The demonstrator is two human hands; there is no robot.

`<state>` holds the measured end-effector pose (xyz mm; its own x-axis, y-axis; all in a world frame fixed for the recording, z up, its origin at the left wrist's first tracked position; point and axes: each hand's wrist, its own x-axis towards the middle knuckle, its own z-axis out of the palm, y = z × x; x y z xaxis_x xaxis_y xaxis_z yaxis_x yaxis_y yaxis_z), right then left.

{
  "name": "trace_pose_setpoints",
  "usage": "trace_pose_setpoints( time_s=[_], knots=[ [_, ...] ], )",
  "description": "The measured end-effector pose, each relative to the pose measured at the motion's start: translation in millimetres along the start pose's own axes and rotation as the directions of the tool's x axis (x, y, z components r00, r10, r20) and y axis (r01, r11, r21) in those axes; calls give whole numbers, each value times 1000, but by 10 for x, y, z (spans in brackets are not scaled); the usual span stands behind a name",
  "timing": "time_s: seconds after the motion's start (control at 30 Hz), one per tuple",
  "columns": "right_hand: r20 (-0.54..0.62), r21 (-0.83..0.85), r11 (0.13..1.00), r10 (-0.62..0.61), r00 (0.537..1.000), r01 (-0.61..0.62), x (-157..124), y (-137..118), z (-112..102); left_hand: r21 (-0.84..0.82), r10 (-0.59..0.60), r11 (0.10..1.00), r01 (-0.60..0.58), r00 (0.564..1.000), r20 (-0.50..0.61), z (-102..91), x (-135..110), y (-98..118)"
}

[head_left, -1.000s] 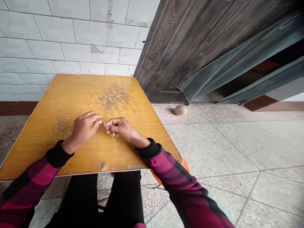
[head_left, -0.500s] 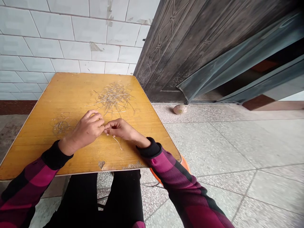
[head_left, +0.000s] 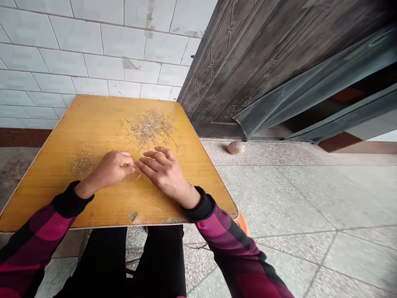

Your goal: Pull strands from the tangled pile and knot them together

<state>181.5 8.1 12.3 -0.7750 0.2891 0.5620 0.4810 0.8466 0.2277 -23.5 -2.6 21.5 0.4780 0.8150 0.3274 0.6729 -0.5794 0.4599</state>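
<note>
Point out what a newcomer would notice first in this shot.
The eye goes first to the tangled pile of thin silvery wire in the middle of the yellow wooden tabletop, with a smaller tangle to its near left. Just below, the left hand rests curled and the right hand lies open. At upper right, a dark embossed metal door stands out beside the white tiled wall.
</note>
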Motion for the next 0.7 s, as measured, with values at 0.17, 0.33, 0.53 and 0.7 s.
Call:
trace_pose_setpoints(
  time_s=[0.17,0.33,0.53,0.7],
  knots=[
    [11,110,992,59,998,-60,-9,66,108,74,-55,995,62,994,-96,71,-6,34],
    [136,282,939,164,977,-197,-10,108,153,399,121,916,-43,978,-172,144,-27,72],
    [252,270,935,163,954,-230,-16,32,241,538,257,828,-155,959,-119,273,-57,97],
    [247,122,968,184,951,-219,-5,-45,264,553,240,824,-121,959,-148,313,-59,125]
  ],
)
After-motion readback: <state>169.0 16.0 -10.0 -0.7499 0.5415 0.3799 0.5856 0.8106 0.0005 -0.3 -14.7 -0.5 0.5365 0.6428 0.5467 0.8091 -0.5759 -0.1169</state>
